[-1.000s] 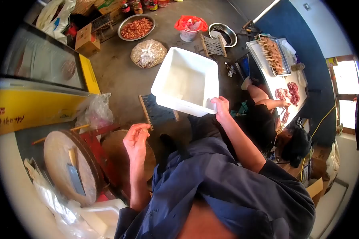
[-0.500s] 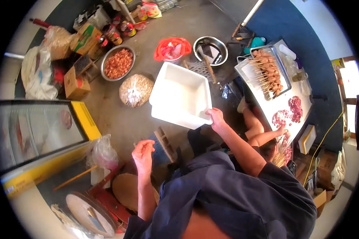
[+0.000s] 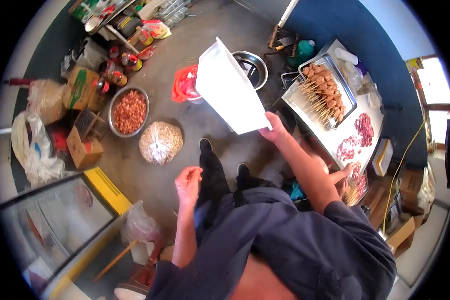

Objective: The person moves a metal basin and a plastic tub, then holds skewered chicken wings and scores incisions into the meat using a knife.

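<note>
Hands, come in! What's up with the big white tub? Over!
Right hand: gripping white tub by a corner. Left hand: looks empty. Tub: tipped, off the floor. Full clear bag on floor nearby.

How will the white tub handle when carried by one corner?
The white tub is probably stiff: its sides look straight, with no visible sag. It seems fairly light for its size, since the right hand alone holds it up. It may swing or tip, as most of it extends beyond that corner grip.
</note>
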The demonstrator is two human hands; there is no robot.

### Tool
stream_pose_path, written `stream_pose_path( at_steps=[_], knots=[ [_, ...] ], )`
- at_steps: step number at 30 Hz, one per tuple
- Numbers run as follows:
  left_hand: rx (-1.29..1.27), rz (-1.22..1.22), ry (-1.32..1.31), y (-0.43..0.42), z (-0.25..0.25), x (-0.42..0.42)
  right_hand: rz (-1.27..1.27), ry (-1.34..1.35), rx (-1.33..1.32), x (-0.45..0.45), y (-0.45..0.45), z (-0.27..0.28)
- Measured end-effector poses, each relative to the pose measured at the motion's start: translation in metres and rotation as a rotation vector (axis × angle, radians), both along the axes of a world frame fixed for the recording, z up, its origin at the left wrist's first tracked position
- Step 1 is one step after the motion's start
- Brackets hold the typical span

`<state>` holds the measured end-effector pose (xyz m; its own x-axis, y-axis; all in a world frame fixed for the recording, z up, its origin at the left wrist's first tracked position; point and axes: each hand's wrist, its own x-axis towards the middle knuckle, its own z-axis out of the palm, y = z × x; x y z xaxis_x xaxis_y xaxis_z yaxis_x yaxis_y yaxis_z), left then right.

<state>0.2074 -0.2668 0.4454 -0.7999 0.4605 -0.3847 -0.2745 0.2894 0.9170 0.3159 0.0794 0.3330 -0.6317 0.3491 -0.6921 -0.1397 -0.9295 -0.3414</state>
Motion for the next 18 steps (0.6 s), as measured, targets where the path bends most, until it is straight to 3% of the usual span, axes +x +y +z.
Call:
stream_pose_path(
  at_steps=[3,5,9,11,15,18],
  knots=[
    [-0.063,-0.136,0.090,0.019,-0.013,-0.058,-0.001,0.226,-0.045,-0.028,0.013,0.013],
    [-0.121,-0.183,0.118,0.025,-0.011,-0.095,-0.115,0.103,-0.081,-0.051,0.015,0.014],
    [-0.104,-0.169,0.060,0.038,-0.005,-0.146,-0.191,0.326,-0.175,-0.079,0.024,0.007],
    [-0.108,-0.145,0.057,0.047,-0.002,-0.161,-0.346,0.369,-0.327,-0.097,0.027,0.023],
    [-0.175,-0.171,0.093,0.076,0.010,-0.168,-0.352,0.475,-0.421,-0.112,0.052,0.014],
    [-0.184,-0.178,0.072,0.104,0.015,-0.158,-0.321,0.392,-0.384,-0.111,0.075,0.012]
  ],
)
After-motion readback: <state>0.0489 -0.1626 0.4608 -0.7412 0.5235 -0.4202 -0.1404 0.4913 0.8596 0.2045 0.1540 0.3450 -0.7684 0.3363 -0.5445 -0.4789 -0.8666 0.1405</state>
